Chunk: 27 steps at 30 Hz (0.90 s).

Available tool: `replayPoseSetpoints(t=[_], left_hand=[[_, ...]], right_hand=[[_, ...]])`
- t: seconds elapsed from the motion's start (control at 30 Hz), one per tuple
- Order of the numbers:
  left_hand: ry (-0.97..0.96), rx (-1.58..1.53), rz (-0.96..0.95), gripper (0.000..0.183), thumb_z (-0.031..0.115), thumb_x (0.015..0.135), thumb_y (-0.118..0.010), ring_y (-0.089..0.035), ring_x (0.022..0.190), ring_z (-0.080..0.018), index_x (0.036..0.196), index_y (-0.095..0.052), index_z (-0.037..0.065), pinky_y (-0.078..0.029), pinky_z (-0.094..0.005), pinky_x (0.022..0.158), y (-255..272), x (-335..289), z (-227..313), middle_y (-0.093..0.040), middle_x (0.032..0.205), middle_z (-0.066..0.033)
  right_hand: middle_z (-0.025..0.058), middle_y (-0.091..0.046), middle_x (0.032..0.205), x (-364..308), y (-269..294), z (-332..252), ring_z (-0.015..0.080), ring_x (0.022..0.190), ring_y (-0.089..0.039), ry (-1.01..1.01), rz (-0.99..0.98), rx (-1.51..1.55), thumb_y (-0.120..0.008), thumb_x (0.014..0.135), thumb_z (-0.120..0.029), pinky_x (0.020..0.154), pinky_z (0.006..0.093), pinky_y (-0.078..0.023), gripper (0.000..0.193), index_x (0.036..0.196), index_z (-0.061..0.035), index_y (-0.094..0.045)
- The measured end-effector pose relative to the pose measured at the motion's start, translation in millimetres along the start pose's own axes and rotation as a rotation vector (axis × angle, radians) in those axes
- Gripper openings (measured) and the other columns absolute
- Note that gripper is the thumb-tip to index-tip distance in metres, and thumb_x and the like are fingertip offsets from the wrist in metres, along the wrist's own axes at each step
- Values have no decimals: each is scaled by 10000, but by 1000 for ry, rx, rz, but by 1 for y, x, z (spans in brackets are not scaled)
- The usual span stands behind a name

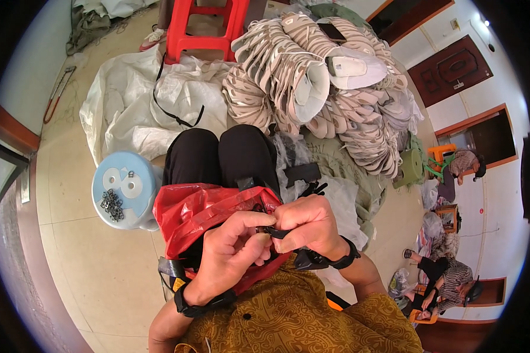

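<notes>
Both hands, left (232, 247) and right (309, 226), pinch a black strap (275, 232) (lying left-right) above a red bag (206, 209)

The red bag (200, 215) on the lap is thin plastic film, glossy and crinkled, catching the light on its folds. Between the two hands, the black strap (275, 232) looks like matt woven webbing. The trousers (218, 156) are plain matt black cloth, and the mustard shirt (300, 317) is soft printed cloth. On the left, the pale blue stool (144, 176) is smooth moulded plastic with a slight sheen; the small dark buckles (112, 204) on it look like dull metal. The far red stool (203, 26) is shiny plastic. The white sacks (129, 106) are coarse woven plastic, matt. The piled shoe uppers (312, 76) are beige and white fabric. The floor (88, 253) is polished, smooth tile.
</notes>
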<state>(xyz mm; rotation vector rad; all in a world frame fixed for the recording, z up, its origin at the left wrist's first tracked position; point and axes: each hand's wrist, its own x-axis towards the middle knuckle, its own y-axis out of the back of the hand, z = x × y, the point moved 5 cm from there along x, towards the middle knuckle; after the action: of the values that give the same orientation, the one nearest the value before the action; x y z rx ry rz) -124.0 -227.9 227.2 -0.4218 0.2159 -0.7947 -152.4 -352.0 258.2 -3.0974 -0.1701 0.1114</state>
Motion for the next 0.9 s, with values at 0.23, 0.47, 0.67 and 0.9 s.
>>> replayPoseSetpoints(t=[0.23,0.47,0.67,0.9], left_hand=[[-29,-13,-11,211,-23,832,-465,-510,581,-36,1035,-498,22,-431,-166,520,1,0,0,-562,715,-21],[-42,-19,-1,212,-22,832,-466,-512,573,-36,1038,-497,20,-432,-168,515,1,0,0,-565,711,-22],[-24,34,19,218,-22,828,-470,-521,574,-37,1041,-497,17,-440,-173,515,0,-1,0,-571,706,-26],[-37,47,19,224,-29,822,-472,-519,570,-40,1042,-495,11,-442,-175,517,0,0,0,-571,698,-30]], right_hand=[[21,-459,533,0,0,1,67,489,-405,8,4,-13,-661,633,-35,445,235,-285,221,545,16,-465],[19,-459,533,1,-1,-1,63,491,-427,11,6,0,-661,630,-28,445,230,-293,232,536,16,-454],[105,-557,563,0,2,2,150,497,-520,10,18,11,-703,562,12,458,239,-368,183,544,42,-523],[16,-449,531,0,0,2,64,488,-429,11,17,22,-664,627,-28,443,228,-296,248,532,16,-439]])
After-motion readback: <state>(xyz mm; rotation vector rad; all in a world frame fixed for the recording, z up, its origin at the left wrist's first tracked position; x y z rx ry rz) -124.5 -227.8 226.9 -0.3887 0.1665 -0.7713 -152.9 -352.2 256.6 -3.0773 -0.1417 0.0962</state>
